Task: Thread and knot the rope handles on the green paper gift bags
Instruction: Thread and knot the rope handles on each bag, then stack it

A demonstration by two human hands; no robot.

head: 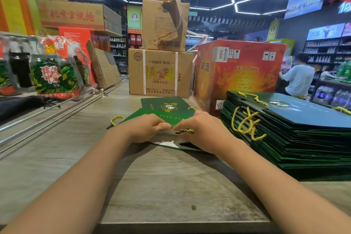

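Both hands meet at the near edge of a flat green bag (167,106) on the table (57,157): left hand (146,128) pinches the edge, right hand (201,131) pinches the rope (185,130). Finished bags (294,129) are stacked just right.

Both forearms bare; left grip (146,128), right grip (201,129) ungloved

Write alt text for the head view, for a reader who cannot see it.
Both hands, left hand and right hand, work at the top edge of a flat green gift bag on a wooden counter, the right pinching a gold-and-dark rope end. A stack of finished bags lies to the right.
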